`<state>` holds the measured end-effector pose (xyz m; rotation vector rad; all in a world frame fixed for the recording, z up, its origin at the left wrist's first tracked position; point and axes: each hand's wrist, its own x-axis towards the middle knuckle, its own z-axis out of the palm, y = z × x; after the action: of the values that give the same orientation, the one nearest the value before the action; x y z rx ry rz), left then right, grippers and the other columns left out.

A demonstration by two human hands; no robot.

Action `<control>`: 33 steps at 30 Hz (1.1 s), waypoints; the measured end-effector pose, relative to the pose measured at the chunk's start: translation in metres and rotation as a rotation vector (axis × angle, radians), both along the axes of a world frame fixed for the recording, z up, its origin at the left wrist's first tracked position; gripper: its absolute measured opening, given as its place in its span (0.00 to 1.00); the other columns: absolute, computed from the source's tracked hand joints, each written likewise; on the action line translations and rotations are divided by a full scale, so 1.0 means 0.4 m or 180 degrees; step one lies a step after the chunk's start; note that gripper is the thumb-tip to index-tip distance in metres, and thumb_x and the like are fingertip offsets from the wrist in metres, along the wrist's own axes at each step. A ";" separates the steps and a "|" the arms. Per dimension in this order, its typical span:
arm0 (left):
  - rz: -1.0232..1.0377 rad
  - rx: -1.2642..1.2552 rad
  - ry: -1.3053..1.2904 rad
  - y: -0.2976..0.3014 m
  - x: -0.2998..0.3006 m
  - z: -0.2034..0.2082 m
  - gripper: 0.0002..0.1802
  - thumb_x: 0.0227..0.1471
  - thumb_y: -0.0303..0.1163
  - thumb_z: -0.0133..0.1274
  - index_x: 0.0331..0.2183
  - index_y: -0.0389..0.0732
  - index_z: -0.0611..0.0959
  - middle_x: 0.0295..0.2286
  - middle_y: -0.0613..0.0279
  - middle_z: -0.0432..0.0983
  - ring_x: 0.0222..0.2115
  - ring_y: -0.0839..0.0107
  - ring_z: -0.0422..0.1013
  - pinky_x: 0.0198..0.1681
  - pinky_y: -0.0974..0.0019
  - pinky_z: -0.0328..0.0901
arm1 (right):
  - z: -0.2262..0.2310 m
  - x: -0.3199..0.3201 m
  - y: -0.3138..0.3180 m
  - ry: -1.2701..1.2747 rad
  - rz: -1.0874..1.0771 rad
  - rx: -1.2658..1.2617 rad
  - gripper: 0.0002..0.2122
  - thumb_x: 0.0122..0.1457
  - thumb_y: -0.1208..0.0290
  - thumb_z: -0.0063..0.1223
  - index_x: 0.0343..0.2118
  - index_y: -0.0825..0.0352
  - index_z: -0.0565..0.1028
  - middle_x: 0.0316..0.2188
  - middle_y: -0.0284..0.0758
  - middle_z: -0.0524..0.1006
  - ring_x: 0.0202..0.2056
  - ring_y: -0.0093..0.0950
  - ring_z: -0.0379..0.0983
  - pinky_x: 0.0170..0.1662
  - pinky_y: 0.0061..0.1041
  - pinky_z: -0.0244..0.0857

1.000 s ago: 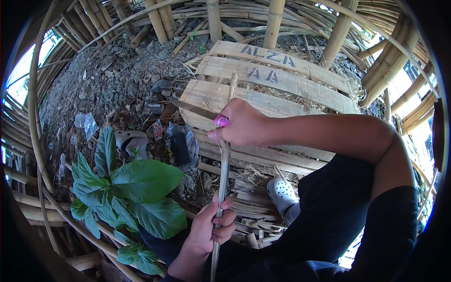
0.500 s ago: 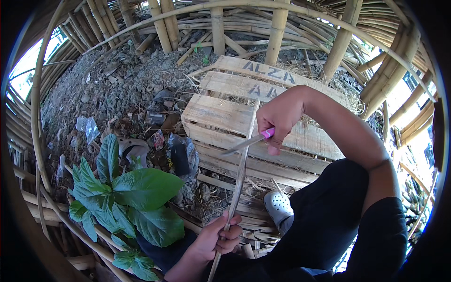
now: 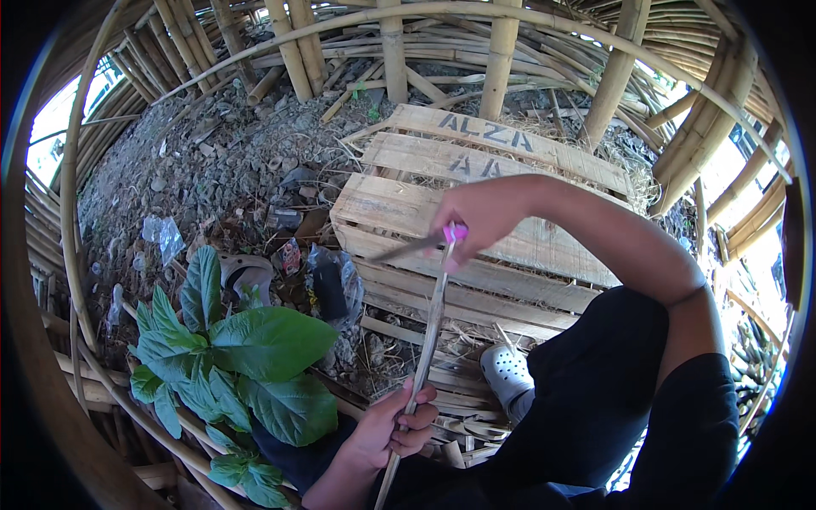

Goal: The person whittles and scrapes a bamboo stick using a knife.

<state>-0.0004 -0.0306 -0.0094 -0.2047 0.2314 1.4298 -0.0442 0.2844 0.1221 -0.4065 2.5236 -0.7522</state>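
Observation:
My left hand (image 3: 393, 427) is closed round the lower part of a thin bamboo strip (image 3: 433, 327), which slants up and away from me. My right hand (image 3: 480, 217) grips the pink handle of a knife (image 3: 408, 249) near the strip's far end. The blade points left and lies across or against the strip; exact contact is blurred. Behind both hands stands a slatted wooden crate (image 3: 387, 204) with dark lettering and some straw on it.
A leafy green plant (image 3: 268, 344) rises at the left. Clear plastic litter (image 3: 163, 238) and a black packet (image 3: 327, 289) lie on the rubble ground. Bamboo posts (image 3: 393, 55) and rails enclose the place. A pale clog (image 3: 503, 371) is on my foot beside bamboo offcuts.
My right hand has moved left and slightly down with the knife, bringing the handle up to the strip. The left hand keeps its hold in about the same place.

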 end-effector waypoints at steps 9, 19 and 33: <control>0.0168 0.0177 -0.0016 -0.003 -0.001 0.017 0.17 0.62 0.50 0.36 0.31 0.46 0.64 0.17 0.74 0.53 0.12 0.85 0.47 0.10 0.80 0.41 | -0.032 0.024 -0.078 0.0841 -0.0009 0.0811 0.08 0.46 0.65 0.63 0.26 0.62 0.78 0.17 0.31 0.74 0.22 0.31 0.71 0.26 0.31 0.61; 0.0293 0.0361 -0.0063 -0.003 -0.007 -0.006 0.17 0.64 0.48 0.32 0.31 0.47 0.64 0.17 0.75 0.53 0.12 0.85 0.47 0.11 0.79 0.41 | 0.028 0.060 -0.074 0.1180 -0.1019 0.0453 0.11 0.54 0.63 0.56 0.29 0.68 0.76 0.22 0.38 0.76 0.29 0.34 0.75 0.32 0.35 0.66; 0.0419 0.0236 -0.0392 -0.004 -0.013 -0.006 0.16 0.64 0.48 0.32 0.29 0.50 0.66 0.16 0.77 0.49 0.10 0.86 0.42 0.10 0.78 0.37 | -0.126 0.197 -0.255 0.1428 -0.0231 0.0922 0.29 0.63 0.51 0.35 0.10 0.65 0.72 0.10 0.41 0.70 0.12 0.39 0.69 0.19 0.36 0.65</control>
<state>-0.0055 -0.0324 -0.0120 -0.2501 0.0646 1.5475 0.0346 0.1825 0.0717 -0.4208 3.0241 -0.3331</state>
